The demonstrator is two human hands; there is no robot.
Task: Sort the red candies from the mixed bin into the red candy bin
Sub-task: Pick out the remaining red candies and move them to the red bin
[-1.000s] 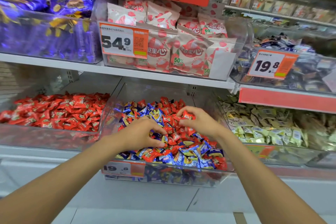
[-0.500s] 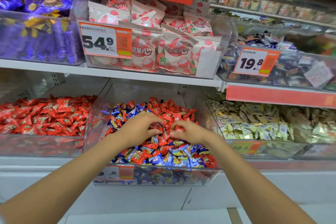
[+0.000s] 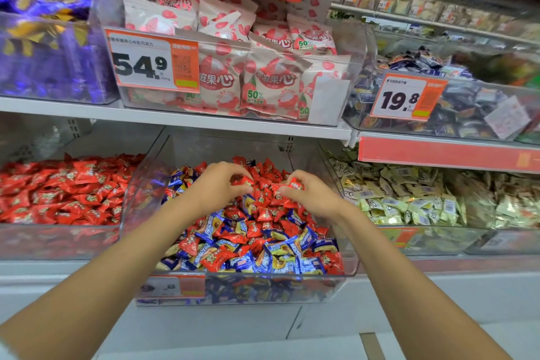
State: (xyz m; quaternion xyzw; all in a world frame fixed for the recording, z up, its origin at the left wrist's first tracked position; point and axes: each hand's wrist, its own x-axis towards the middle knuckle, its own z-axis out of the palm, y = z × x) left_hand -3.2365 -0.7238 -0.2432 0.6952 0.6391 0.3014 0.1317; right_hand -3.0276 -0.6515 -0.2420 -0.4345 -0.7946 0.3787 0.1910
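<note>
On the lower shelf, in the middle, stands the clear mixed bin [image 3: 140, 202], heaped with red and blue wrapped candies [image 3: 257, 248]. Both hands reach into its far half, side by side and close together without touching. The left hand [image 3: 214, 188] has its fingers [image 3: 228, 168] curled down, and fingertips and thumb pinch a red candy [image 3: 246, 181] just above the pile. The right hand [image 3: 311, 199] likewise pinches a second red candy [image 3: 295, 184] between thumb and curled fingers, at the same height. Both forearms stretch in from the near edge, over the bin's front wall.

Just left of the mixed bin, wall against wall, is the red candy bin [image 3: 58, 240], filled with red wrappers only. To the right sits a bin of pale yellow candies [image 3: 409, 202].

On the upper shelf [image 3: 204, 123], a clear bin holds white bags [image 3: 271, 82] printed with pink fruit, behind a price tag reading 54.9 [image 3: 152, 60]. Purple wrapped sweets [image 3: 43, 9] fill the bin at far left, and dark wrapped sweets lie behind a tag reading 19.8 [image 3: 406, 96] at right.
</note>
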